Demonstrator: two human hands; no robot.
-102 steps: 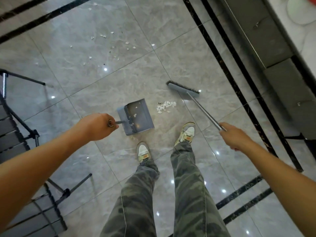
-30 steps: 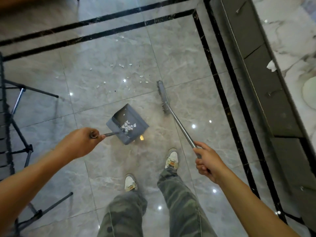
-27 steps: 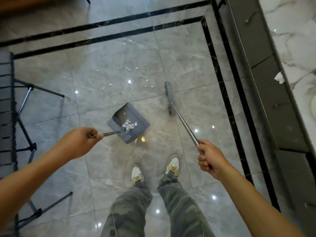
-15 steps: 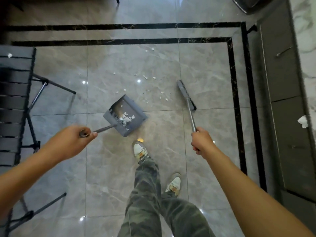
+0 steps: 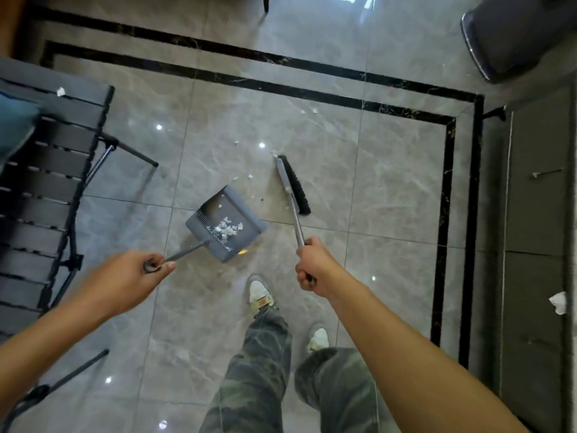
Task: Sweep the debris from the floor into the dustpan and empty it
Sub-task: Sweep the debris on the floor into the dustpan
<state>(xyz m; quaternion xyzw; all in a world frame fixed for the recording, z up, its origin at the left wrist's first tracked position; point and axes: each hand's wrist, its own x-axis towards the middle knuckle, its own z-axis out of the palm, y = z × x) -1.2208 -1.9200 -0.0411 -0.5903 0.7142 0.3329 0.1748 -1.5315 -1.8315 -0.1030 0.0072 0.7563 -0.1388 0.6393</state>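
My left hand grips the end of the grey dustpan's handle. The dustpan hangs just above the tiled floor ahead of my feet, with a heap of white scraps lying in it. My right hand is closed around the metal pole of the broom. The broom head, black bristles to the right, rests on the floor to the right of the dustpan. Small white debris bits lie scattered on the tiles beyond the dustpan, with a few more near the black inlay line.
A black slatted folding table with thin metal legs stands at the left. Dark grey cabinets run along the right, a crumpled white scrap on them. A dark round bin sits at top right. My legs and shoes are below.
I have stepped forward toward the scattered debris, carrying the dustpan with its scraps. The broom has swung in closer to the dustpan, and the debris now lies just beyond both.
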